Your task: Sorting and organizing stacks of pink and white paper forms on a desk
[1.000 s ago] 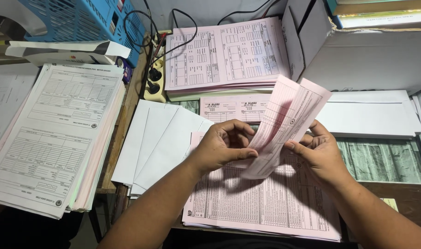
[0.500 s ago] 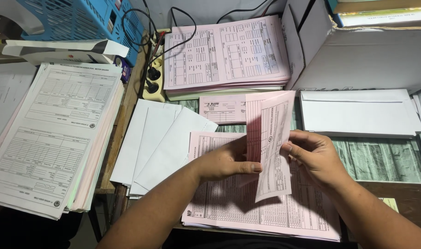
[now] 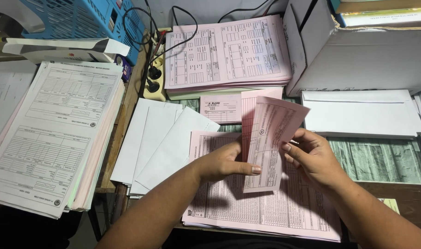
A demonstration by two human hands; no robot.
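Head view: the left hand [image 3: 224,162] pinches the folded pink form [image 3: 270,143] with its thumb across the lower face, and the right hand [image 3: 314,157] grips the right edge. The form is held above the pink stack [image 3: 265,212], its long axis running from 6 toward 12 o'clock and leaning to 1. I judge the crease could set crooked if the thumb slips.

Two hands: the left hand [image 3: 224,163] and the right hand [image 3: 314,157]. One folded pink sheet [image 3: 270,138] is between them. Two stacks of pink forms: one [image 3: 229,50] behind the sheet, one [image 3: 265,212] under it. One blue basket [image 3: 81,18].
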